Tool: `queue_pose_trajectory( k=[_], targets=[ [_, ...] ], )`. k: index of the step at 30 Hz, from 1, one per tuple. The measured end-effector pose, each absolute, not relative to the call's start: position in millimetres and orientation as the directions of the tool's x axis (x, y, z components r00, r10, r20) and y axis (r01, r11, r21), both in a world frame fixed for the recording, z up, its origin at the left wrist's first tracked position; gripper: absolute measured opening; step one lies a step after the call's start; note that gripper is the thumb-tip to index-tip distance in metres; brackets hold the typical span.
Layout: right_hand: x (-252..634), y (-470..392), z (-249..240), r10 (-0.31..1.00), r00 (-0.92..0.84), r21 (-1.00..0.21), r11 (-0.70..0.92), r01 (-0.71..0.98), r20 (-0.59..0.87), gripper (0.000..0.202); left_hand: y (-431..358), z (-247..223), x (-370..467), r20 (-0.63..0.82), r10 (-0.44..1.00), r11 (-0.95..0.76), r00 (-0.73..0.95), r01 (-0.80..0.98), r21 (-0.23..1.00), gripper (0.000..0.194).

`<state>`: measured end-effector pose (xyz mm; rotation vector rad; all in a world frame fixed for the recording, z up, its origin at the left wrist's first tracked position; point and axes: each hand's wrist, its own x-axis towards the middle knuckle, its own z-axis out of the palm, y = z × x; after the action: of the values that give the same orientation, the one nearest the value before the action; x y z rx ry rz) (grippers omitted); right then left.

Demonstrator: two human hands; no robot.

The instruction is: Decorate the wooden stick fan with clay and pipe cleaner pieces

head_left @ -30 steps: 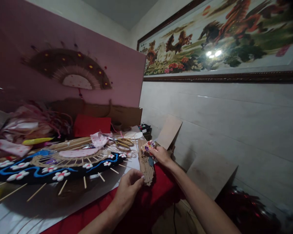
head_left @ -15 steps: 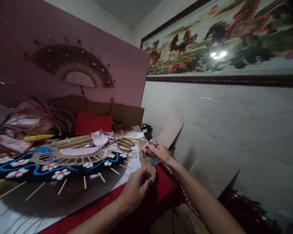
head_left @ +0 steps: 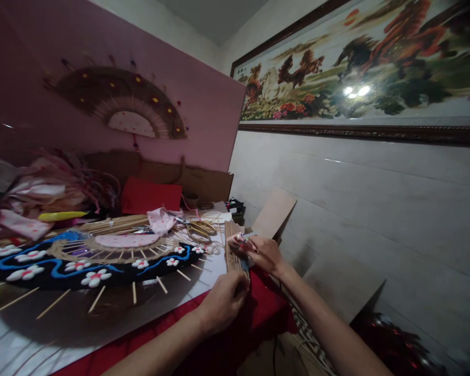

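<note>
A folded fan of bamboo slats lies lengthwise away from the worker at the table's right edge, left hand pinching its near end, right hand apparently gripping its far, patterned end.

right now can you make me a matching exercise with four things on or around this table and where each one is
Things:
1. folded fan
2. black fan with white flowers
3. scissors
4. brown fan

Places:
a. hung on the pink board
b. spread flat on the table, left of the hands
c. held between the left hand and the right hand
d. lying on the table behind the pink cloth

Pairs: 1-c, 2-b, 3-d, 4-a
</note>
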<state>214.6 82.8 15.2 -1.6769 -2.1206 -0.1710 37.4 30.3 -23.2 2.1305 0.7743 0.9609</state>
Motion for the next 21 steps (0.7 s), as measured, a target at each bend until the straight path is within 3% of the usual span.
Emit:
queue_pose_trajectory(
  k=[8,14,21],
  targets=[
    [219.8,80.0,12.8,0.861,-0.314,-0.029,0.354,0.935,0.401,0.034,30.3,-26.1,38.9,0.418,0.736,-0.599,0.533,0.224,0.769,0.014],
    [221.8,75.6,7.7,0.805,-0.449,0.187,0.408,0.894,0.388,0.027,31.6,-29.0,39.5,0.424,0.737,-0.592,0.526,0.201,0.780,0.015],
    [227.1,75.9,1.9,0.714,-0.578,0.418,0.420,0.805,0.396,0.033,29.5,-32.6,40.7,0.411,0.746,-0.595,0.524,0.247,0.765,0.014]
  ],
)
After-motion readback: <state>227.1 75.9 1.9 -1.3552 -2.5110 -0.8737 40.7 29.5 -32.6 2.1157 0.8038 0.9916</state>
